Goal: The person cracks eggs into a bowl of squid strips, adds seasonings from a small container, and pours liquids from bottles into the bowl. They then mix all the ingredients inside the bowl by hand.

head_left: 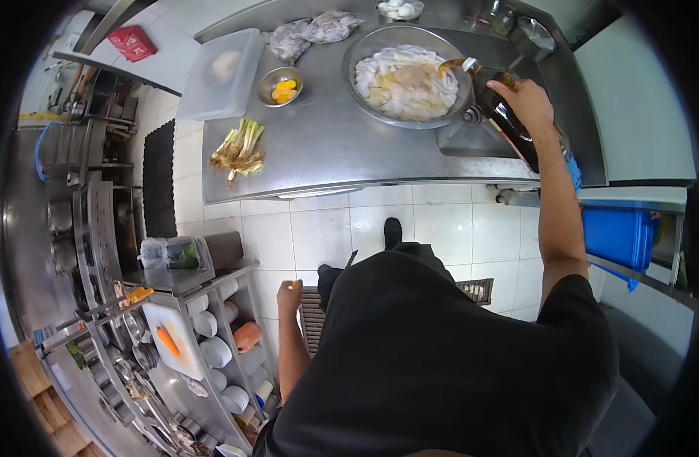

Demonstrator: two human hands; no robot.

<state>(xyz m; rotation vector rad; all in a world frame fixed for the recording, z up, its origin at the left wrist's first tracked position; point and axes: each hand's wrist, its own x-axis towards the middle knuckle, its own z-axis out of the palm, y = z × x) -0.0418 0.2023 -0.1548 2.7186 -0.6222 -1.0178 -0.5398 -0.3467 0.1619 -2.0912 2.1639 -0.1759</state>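
My right hand [526,107] is wrapped round a large dark bottle [503,120], tipped so its neck points left over the rim of a wide steel bowl [355,95]. Amber liquid [447,66] shows at the bottle's mouth. Inside the bowl lies a heap of pale, whitish strips [403,76] with a yellowish wet patch on top. Down by my side, well away from the counter, my left hand [289,295] is closed, with a small yellow object [294,284] at its fingertips; its kind is too small to tell.
On the steel counter [311,145] stand a small bowl of egg yolks [282,85], spring onion ends [240,148], a translucent plastic tub [220,72] and bagged food [315,32]. A sink [471,141] lies below the bottle. Behind my left side, a rack holds a cutting board [178,354] with a carrot [167,342].
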